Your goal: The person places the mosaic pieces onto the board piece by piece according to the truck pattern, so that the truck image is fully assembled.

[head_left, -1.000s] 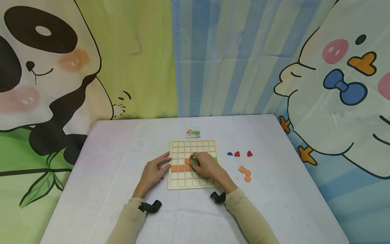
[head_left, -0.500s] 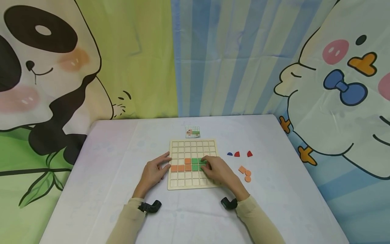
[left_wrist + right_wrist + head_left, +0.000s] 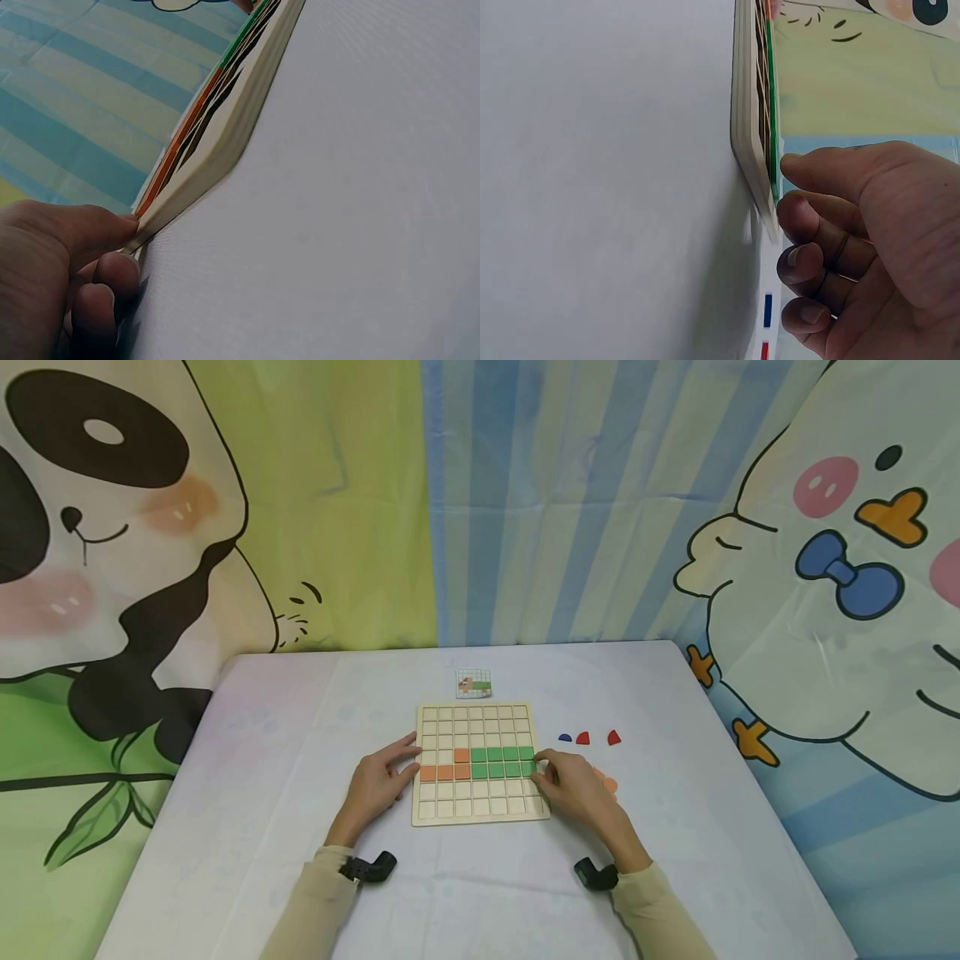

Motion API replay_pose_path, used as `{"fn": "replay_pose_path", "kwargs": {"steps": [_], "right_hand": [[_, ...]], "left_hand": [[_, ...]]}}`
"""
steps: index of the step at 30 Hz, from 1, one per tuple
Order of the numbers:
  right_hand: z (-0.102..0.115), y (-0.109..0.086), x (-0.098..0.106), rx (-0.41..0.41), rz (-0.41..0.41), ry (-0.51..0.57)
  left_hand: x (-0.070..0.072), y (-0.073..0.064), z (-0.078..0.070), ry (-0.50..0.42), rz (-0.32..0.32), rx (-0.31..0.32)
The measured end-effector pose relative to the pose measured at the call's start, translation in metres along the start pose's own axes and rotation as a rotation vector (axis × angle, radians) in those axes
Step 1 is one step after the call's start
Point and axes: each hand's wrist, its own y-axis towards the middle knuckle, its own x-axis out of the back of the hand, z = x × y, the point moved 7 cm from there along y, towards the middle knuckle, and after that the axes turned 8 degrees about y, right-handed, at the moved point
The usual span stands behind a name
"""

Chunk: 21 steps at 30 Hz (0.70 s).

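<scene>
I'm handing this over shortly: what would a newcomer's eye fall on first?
The big panda at the head view's left and the white bird at its right would likely draw the eye first. Next, the green tiles and orange tiles stand out on the board, between the left hand and the right hand.

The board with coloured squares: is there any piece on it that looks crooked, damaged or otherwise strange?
Nothing stands out. In the head view, the orange squares and green squares sit in straight rows on the board, with no visible damage. The right hand may hide a little of the rightmost green ones.
</scene>
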Motion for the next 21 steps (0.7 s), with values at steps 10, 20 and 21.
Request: {"fn": "replay_pose_path", "kwargs": {"steps": [10,20,21], "right_hand": [[-0.034,-0.018,0.026,-0.115,-0.057,-0.03],[-0.059,-0.035,0.046,-0.148,-0.104,-0.072],[-0.061,-0.036,0.048,-0.15,-0.104,-0.076]], "left_hand": [[0.0,0.0,-0.001,-0.003,0.005,0.002],[0.001,0.0,-0.001,-0.006,0.011,0.007],[0.001,0.0,-0.001,-0.005,0.011,0.008]]}}
